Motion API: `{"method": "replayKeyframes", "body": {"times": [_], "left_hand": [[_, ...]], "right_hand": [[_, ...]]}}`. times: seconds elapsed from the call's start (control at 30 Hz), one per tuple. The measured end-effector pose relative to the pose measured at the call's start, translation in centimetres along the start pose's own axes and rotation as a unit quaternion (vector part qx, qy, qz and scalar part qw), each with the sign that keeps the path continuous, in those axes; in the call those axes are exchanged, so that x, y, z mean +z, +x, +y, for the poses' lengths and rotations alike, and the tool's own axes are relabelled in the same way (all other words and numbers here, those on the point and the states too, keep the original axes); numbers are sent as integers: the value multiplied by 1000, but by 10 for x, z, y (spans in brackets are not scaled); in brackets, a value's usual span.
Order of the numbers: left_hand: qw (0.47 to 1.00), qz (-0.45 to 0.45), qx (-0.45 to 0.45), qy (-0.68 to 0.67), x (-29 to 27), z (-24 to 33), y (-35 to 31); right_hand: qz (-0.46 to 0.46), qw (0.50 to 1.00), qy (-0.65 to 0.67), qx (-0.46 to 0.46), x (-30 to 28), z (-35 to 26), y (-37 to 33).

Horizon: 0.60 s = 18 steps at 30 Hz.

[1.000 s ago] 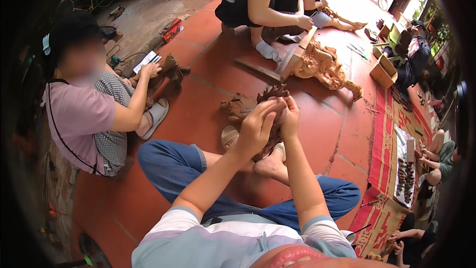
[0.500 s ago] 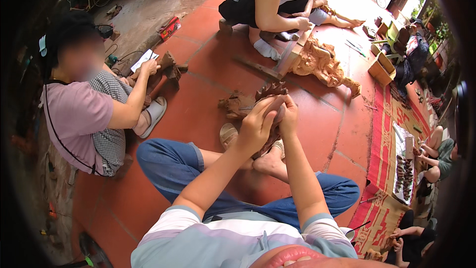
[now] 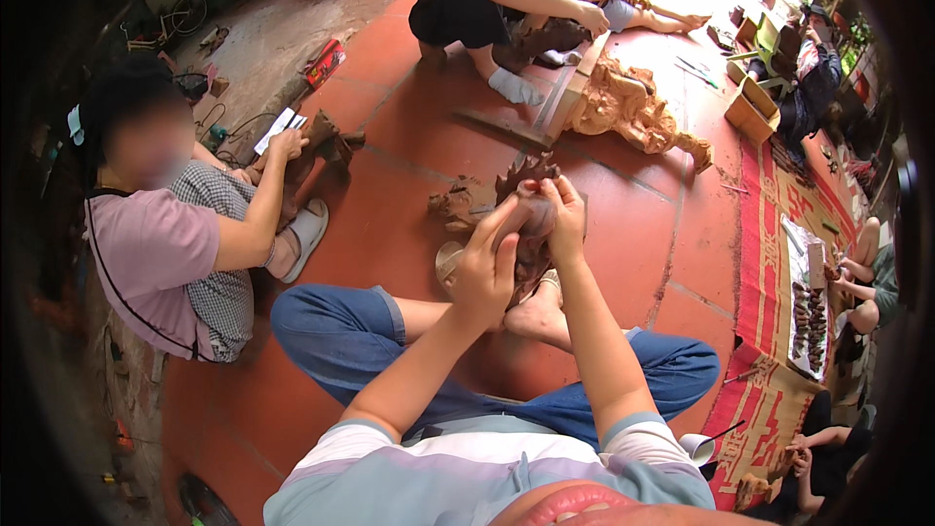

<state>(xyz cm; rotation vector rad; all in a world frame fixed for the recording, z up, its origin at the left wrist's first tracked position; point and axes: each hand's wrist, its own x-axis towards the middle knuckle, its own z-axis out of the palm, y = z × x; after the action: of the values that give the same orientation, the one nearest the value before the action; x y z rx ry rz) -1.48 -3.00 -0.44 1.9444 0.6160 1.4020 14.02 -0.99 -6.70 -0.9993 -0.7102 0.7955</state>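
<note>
Between my knees stands a dark brown wood carving (image 3: 533, 217) with a jagged, spiky top edge and a smooth rounded part below it. My left hand (image 3: 485, 268) grips the carving's left side, thumb and fingers closed against the smooth part. On the right side my right hand (image 3: 565, 221) is closed on it too, fingertips pressed near the spiky top. Whether a small piece sits under those fingertips is hidden. Close by on the left lies a rough brown carved piece (image 3: 458, 207), partly behind my left hand.
A large orange-brown carving (image 3: 628, 107) lies ahead by a wooden board (image 3: 575, 88), where a person crouches. Another person (image 3: 156, 244) squats at left with a carved piece (image 3: 331, 141). On the right, a patterned mat (image 3: 755, 312) holds a tray of small dark pieces (image 3: 810, 321).
My hands have drawn slightly apart on the carving, showing more of its smooth rounded part. The crouching person ahead has shifted an arm toward the board. The whole view has shifted slightly.
</note>
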Motion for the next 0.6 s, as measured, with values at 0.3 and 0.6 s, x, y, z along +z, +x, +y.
{"method": "replayKeyframes", "body": {"times": [0.3,0.6], "left_hand": [[997,-19,52,59,-2,-9,1],[996,-60,56,24,-11,-10,10]], "right_hand": [[1,1000,8,2,0,2,-3],[3,998,57,27,7,0,-8]]}}
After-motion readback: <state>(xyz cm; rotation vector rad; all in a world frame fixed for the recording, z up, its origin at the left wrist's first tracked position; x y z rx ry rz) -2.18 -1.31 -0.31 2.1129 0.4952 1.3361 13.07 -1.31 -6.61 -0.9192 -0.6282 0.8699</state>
